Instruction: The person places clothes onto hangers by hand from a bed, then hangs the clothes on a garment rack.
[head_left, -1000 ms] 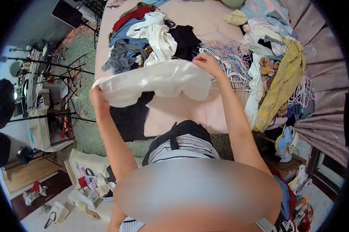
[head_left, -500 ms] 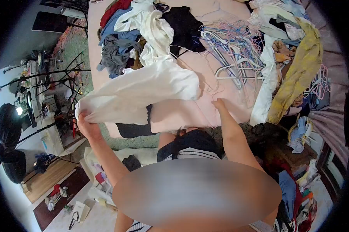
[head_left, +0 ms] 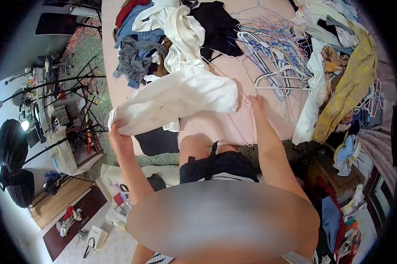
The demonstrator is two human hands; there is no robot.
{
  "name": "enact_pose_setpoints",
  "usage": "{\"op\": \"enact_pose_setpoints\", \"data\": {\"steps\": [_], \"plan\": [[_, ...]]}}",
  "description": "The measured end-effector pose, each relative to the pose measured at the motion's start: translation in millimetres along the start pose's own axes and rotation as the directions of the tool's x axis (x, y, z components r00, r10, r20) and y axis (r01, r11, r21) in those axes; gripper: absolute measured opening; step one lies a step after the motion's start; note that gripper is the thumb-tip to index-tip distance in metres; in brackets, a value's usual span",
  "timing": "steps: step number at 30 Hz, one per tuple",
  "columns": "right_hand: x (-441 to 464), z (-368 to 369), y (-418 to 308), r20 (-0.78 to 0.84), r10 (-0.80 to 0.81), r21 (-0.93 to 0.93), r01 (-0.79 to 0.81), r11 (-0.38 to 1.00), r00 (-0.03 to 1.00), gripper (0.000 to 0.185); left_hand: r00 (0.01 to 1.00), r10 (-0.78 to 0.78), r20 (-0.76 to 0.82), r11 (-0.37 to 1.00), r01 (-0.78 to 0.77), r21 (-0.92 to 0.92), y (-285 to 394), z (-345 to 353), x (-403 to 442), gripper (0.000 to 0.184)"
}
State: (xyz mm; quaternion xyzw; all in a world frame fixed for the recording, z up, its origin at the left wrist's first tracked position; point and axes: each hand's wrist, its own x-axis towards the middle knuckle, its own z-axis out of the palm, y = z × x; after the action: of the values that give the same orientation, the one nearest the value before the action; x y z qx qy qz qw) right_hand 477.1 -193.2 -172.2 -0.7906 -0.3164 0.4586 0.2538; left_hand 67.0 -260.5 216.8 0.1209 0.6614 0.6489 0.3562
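Observation:
A white garment (head_left: 180, 94) stretches across the near part of the pink-covered bed (head_left: 198, 116). My left hand (head_left: 119, 135) is closed on its left end, holding that edge raised above a dark cloth (head_left: 158, 143). To the right of the garment's other end, my right hand (head_left: 256, 103) pinches a thin pink hanger (head_left: 252, 127) close to its hook. The hanger's frame hangs down toward the bed's near edge, partly hard to see against the pink cover.
A heap of clothes with a grey piece (head_left: 134, 57) lies at the back left, beside a black garment (head_left: 218, 26). Several tangled hangers (head_left: 273, 48) lie at the back right. Farther right are a yellow garment (head_left: 350, 81) and white cloth (head_left: 310, 103). Black stands (head_left: 81, 83) rise at left.
My left hand has moved right with the garment's end. My right hand has shifted slightly right and farther up the bed, and the pink hanger has moved and turned with it.

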Motion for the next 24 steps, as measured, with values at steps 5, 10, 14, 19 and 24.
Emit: {"op": "enact_pose_setpoints", "data": {"steps": [5,10,14,19,24], "plan": [[-21.4,-19.7,-102.7,0.360,0.069,0.344,-0.201,0.917,0.931,0.024,0.988,-0.074,0.137,0.988,0.091,-0.125,-7.6,9.2,11.7,0.030],[-60.0,-55.6,-175.7,0.245,-0.171,0.444,0.046,0.895,0.954,0.018,0.969,-0.116,0.220,0.964,0.163,-0.209,-8.1,27.4,17.3,0.029],[-49.4,-91.0,-169.4,0.497,0.010,0.682,-0.398,0.614,0.867,0.021,0.963,-0.012,0.268,0.988,0.052,-0.143,-2.2,40.8,13.7,0.031],[-53.6,-97.4,-146.6,0.750,0.160,0.621,-0.766,0.167,0.642,0.024,0.955,-0.070,0.289,0.948,0.154,-0.280,3.8,49.4,19.9,0.032],[-77.3,-87.0,-157.7,0.600,0.272,0.660,-0.658,0.363,0.752,0.024,0.967,-0.017,0.253,0.963,0.084,-0.255,15.8,43.0,12.3,0.030]]}}
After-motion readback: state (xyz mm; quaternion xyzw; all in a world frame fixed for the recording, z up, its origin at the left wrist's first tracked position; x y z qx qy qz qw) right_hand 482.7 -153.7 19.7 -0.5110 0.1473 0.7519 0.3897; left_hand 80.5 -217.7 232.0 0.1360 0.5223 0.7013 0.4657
